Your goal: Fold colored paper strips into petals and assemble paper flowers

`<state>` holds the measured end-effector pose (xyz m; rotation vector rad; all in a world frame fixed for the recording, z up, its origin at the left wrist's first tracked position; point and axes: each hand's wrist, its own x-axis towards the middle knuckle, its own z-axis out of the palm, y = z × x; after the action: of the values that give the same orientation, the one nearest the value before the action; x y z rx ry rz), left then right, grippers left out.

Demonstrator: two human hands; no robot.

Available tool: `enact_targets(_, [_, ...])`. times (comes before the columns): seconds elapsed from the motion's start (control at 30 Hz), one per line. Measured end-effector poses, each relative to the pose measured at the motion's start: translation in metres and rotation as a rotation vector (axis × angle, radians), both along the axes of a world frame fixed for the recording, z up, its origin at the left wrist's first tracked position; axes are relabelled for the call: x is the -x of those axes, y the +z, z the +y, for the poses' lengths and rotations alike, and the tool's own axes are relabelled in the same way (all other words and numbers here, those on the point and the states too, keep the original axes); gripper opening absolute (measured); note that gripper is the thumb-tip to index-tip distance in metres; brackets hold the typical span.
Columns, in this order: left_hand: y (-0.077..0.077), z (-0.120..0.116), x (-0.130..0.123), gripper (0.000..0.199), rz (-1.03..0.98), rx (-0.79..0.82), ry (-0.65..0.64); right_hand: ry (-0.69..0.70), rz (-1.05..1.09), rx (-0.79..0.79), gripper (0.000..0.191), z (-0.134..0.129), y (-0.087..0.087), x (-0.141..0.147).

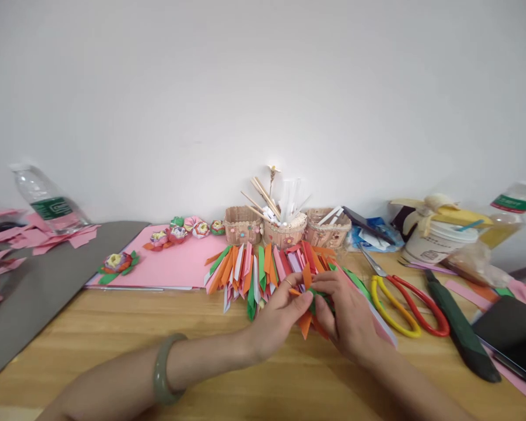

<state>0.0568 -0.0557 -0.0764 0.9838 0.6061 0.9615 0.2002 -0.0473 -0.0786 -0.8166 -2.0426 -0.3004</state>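
Between my two hands is a folded paper flower [305, 323] with orange petals and a green part at its middle. My left hand [284, 310] pinches it from the left, thumb on the green part. From the other side my right hand [339, 304] grips it, thumb and fingers closed around the green paper. The fingers cover much of the flower. Just behind the hands lies a row of folded paper strips [245, 266] in orange, green, pink, white and purple. A green bangle [162, 369] circles my left wrist.
Scissors [403, 301] and a dark green utility knife [462, 330] lie at right, near a black phone [515, 333] and a paper cup [438, 242]. Woven baskets [243, 227] stand by the wall. Finished paper flowers [118, 264] and pink sheets [179, 269] are at left, with a bottle [52, 202] beyond.
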Motion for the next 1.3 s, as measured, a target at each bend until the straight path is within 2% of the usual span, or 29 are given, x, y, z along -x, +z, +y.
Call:
enact_targets(0.17, [0.001, -0.001, 0.003, 0.048, 0.018, -0.044, -0.023, 0.022, 0.014, 0.020, 0.013, 0.001, -0.003, -0.002])
enact_targets(0.33, [0.000, 0.000, 0.004, 0.047, 0.105, -0.133, 0.030, 0.000, 0.096, 0.065, 0.017, 0.001, -0.009, -0.006])
enact_targets(0.57, [0.002, 0.000, 0.002, 0.037, 0.085, -0.219, 0.037, -0.015, 0.010, -0.051, 0.019, 0.001, -0.008, -0.003])
enact_targets(0.83, [0.000, 0.002, 0.002, 0.027, 0.144, -0.286, 0.120, -0.005, -0.043, -0.124, 0.019, 0.004, -0.011, -0.001])
enact_targets(0.93, [0.003, 0.009, 0.003, 0.029, 0.087, -0.196, 0.130, -0.014, 0.047, 0.005, 0.015, 0.002, -0.008, 0.001])
enact_targets(1.03, [0.008, 0.020, 0.008, 0.037, 0.017, 0.016, 0.085, 0.021, 0.216, 0.263, 0.031, 0.001, -0.006, 0.000])
enact_targets(1.1, [0.010, 0.028, 0.011, 0.036, 0.006, 0.090, 0.026, 0.020, 0.314, 0.397, 0.035, 0.002, -0.004, -0.004])
enact_targets(1.2, [0.007, 0.039, 0.016, 0.032, -0.026, 0.171, 0.015, -0.074, 0.459, 0.475, 0.032, 0.008, 0.003, -0.010])
enact_targets(1.3, [0.000, 0.045, 0.017, 0.034, -0.066, 0.203, -0.082, -0.123, 0.532, 0.576, 0.030, 0.014, 0.012, -0.013])
